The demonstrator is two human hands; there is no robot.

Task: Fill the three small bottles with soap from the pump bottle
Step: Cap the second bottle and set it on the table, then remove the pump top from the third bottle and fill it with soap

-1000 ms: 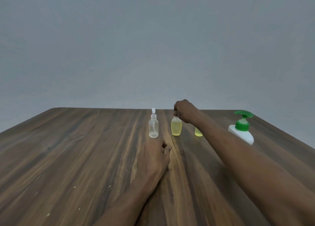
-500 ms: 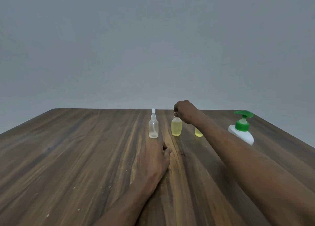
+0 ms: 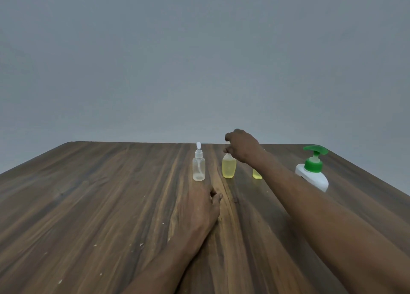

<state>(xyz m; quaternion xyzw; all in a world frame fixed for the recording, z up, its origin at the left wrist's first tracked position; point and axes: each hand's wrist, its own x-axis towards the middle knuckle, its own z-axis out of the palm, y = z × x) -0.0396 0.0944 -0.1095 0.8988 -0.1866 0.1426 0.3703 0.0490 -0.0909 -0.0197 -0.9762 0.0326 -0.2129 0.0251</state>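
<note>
Three small bottles stand in a row at the far middle of the wooden table (image 3: 93, 205). The left bottle (image 3: 198, 168) is clear, looks nearly empty and has a white cap. The middle bottle (image 3: 229, 168) holds yellow soap. The right bottle (image 3: 257, 174) is also yellow and is mostly hidden behind my forearm. My right hand (image 3: 243, 146) reaches over the middle bottle, and its blurred fingertips pinch the cap at the neck. My left hand (image 3: 197, 207) rests flat on the table just in front of the clear bottle. The white pump bottle (image 3: 314, 178) with a green pump stands at the right.
A plain grey wall rises behind the table's far edge. The pump bottle stands close to the table's right edge. Small pale specks dot the wood near me.
My right hand stays at the top of the middle bottle, but its fingers have shifted around the cap. My left hand and all the bottles have not moved.
</note>
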